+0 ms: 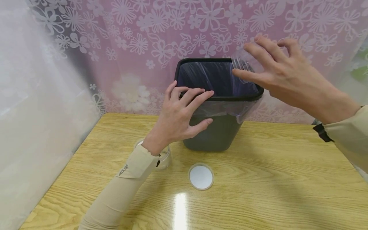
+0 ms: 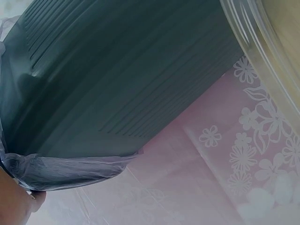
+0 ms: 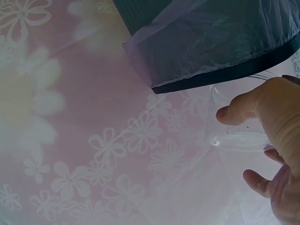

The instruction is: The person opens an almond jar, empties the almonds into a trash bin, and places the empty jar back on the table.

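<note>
A dark grey trash bin (image 1: 211, 135) with a black rim stands at the back of the table, lined with a thin translucent bag (image 1: 218, 108). My left hand (image 1: 179, 116) holds its near left rim, fingers bent over the edge and thumb against the front. Over the bin's right side, my right hand (image 1: 287, 70) grips a clear plastic jar (image 1: 241, 64) between thumb and fingers. The jar is tipped, its threaded mouth toward the bin's opening. In the right wrist view, a few dark specks show inside the jar (image 3: 241, 140).
A round lid (image 1: 201, 176) with a white inside lies on the wooden table (image 1: 258, 179) in front of the bin. Another clear jar (image 1: 165, 159) stands partly hidden behind my left wrist. A pink floral curtain (image 1: 138, 60) hangs close behind the bin.
</note>
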Motion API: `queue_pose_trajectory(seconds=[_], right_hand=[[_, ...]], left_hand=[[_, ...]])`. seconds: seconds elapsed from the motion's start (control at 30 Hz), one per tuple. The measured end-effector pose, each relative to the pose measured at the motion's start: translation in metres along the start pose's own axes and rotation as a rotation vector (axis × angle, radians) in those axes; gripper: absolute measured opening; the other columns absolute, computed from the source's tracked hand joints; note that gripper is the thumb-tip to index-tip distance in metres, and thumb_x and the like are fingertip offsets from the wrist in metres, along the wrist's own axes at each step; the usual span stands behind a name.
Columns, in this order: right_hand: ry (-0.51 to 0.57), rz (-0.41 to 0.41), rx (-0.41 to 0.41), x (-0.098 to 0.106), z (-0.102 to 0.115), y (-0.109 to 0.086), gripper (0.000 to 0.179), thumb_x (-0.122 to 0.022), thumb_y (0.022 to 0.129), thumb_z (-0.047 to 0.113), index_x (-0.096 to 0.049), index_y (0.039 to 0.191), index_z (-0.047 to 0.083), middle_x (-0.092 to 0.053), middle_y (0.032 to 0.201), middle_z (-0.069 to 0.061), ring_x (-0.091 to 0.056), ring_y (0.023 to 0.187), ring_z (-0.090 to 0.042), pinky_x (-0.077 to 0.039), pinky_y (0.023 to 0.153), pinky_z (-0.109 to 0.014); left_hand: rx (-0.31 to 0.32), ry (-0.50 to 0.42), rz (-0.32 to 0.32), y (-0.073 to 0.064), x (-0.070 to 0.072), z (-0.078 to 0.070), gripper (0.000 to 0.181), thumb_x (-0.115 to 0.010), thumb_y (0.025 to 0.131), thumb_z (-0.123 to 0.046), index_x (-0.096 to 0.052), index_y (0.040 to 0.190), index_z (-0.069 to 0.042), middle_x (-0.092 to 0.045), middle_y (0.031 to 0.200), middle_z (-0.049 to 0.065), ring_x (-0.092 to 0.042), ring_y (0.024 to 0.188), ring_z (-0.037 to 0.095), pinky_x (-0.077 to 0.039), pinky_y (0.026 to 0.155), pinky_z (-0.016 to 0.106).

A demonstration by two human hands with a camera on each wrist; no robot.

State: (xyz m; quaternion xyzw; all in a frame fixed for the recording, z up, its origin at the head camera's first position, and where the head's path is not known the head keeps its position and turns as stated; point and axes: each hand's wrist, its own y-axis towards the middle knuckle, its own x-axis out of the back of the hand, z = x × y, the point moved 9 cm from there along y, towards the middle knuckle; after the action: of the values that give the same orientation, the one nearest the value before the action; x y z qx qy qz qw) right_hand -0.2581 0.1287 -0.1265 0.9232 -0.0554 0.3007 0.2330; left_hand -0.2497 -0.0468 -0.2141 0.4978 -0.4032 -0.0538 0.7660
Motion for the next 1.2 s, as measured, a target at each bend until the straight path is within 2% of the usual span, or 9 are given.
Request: queue_pose_trajectory(seconds=[0.27, 0.53, 0.77, 1.0, 1.2], right_hand=[[0.000, -0.001, 0.004, -0.0012, 0.0020, 0.0004, 0.110, -0.098, 0.046, -0.005, -0.054, 0.143, 0.022, -0.038, 0.154, -0.028, -0.036, 0.142, -0.047, -0.041, 0.095, -0.067], [-0.008, 0.002, 0.042, -0.0035, 0.0055, 0.0025, 0.090, -0.086, 0.065, -0.015, -0.058, 0.142, 0.022, -0.039, 0.154, -0.027, -0.037, 0.142, -0.047, -0.043, 0.093, -0.066], [-0.052, 0.033, 0.110, -0.0047, 0.0066, 0.0029, 0.097, -0.090, 0.060, -0.013, -0.056, 0.143, 0.022, -0.037, 0.156, -0.028, -0.036, 0.143, -0.046, -0.043, 0.091, -0.067], [-0.044, 0.050, 0.082, -0.0030, 0.0039, 0.0046, 0.094, -0.087, 0.065, -0.013, -0.054, 0.145, 0.022, -0.034, 0.158, -0.026, -0.033, 0.147, -0.045, -0.041, 0.095, -0.068], [-0.049, 0.062, 0.085, -0.0078, 0.0081, 0.0040, 0.098, -0.090, 0.060, -0.013, -0.056, 0.144, 0.024, -0.037, 0.156, -0.027, -0.036, 0.145, -0.046, -0.044, 0.093, -0.067]], left_hand=[[0.002, 0.001, -0.001, -0.0017, -0.0008, 0.0006, 0.067, -0.064, 0.091, -0.062, -0.055, 0.147, -0.026, -0.061, 0.135, 0.002, -0.053, 0.118, 0.031, -0.024, 0.121, 0.065], [0.003, 0.011, -0.001, -0.0021, -0.0004, 0.0003, 0.067, -0.062, 0.092, -0.062, -0.055, 0.147, -0.026, -0.061, 0.135, 0.001, -0.053, 0.118, 0.031, -0.024, 0.121, 0.064], [0.002, 0.002, -0.003, -0.0017, -0.0012, -0.0002, 0.066, -0.064, 0.091, -0.061, -0.055, 0.146, -0.025, -0.061, 0.135, 0.002, -0.053, 0.118, 0.031, -0.024, 0.121, 0.064], [-0.001, 0.015, -0.004, -0.0009, -0.0008, 0.0001, 0.066, -0.061, 0.092, -0.062, -0.055, 0.147, -0.025, -0.061, 0.135, 0.001, -0.053, 0.117, 0.031, -0.024, 0.121, 0.064], [-0.004, 0.020, 0.004, 0.0003, -0.0008, -0.0009, 0.066, -0.061, 0.092, -0.062, -0.055, 0.147, -0.026, -0.061, 0.136, 0.002, -0.052, 0.118, 0.030, -0.023, 0.122, 0.063]])
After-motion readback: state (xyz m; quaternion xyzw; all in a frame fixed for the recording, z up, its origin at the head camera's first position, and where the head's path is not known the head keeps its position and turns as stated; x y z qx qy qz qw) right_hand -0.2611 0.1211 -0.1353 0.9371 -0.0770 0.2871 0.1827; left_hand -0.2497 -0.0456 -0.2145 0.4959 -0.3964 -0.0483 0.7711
